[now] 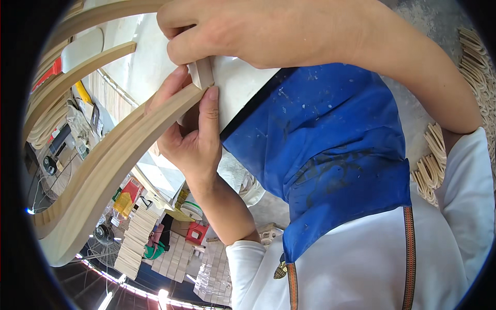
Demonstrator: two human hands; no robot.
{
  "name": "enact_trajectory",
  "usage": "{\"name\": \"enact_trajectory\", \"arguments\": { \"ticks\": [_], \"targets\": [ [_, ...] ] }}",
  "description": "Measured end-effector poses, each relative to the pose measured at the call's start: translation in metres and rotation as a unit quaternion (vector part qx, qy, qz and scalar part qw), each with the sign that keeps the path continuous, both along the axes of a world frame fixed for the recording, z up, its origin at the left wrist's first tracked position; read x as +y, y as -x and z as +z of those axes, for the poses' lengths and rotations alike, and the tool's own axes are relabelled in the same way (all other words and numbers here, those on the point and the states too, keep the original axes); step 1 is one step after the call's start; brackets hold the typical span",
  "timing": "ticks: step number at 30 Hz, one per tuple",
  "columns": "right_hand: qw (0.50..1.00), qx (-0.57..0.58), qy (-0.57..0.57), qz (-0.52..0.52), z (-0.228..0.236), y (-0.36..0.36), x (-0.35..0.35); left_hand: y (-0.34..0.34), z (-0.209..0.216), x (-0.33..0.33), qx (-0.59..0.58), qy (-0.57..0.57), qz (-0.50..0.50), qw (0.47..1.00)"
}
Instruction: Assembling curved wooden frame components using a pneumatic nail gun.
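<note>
Curved wooden strip [121,157], seemingly squared block [203,73]

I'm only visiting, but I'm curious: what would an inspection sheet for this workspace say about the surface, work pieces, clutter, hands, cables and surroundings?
Surface: white tabletop, partly hidden by the hands and wood.
Work pieces: long curved wooden piece, its end meeting a short wooden piece at an angle.
Clutter: another curved piece; a yellow item beyond it.
Left hand: thumb and fingers around the meeting ends.
Right hand: on the short piece, covering its far end.
Cables: thin pale line near a small fan, perhaps a cord; too small to confirm.
Surroundings: red stool, stacked wood, bundled curved wood at the right.
</note>
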State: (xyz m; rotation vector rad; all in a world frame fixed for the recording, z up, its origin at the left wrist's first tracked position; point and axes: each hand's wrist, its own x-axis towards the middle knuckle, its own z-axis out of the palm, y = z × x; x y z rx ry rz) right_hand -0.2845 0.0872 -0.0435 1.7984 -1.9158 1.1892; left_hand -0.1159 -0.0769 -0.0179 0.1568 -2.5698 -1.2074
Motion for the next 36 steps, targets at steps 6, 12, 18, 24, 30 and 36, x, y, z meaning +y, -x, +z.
{"name": "enact_trajectory", "arguments": {
  "ticks": [6,12,18,24,30,36],
  "targets": [
    [1.0,0.014,0.023,-0.002,-0.0043,0.0011,-0.0061,0.0023,0.0013,0.0016,0.005,0.003,0.001,1.0],
    [0.999,0.017,0.034,-0.007,-0.0057,0.0,-0.0074,0.0036,0.0003,0.0031,0.012,-0.008,0.007,1.0],
    [1.0,0.007,0.026,0.014,-0.0015,0.0023,-0.0033,0.005,-0.0017,0.0002,0.019,0.031,0.0,0.999],
    [1.0,0.008,0.02,0.019,0.0,0.0023,-0.0057,0.0037,-0.0025,-0.0027,0.024,0.049,-0.001,0.999],
    [0.999,0.006,0.01,0.03,0.0002,0.0036,-0.0064,0.0046,-0.0057,-0.0012,0.033,0.019,0.008,0.999],
    [0.999,0.003,0.004,0.031,-0.0002,0.0023,-0.0076,0.0027,-0.0054,-0.0004,0.031,0.008,0.015,0.999]
  ]
}}
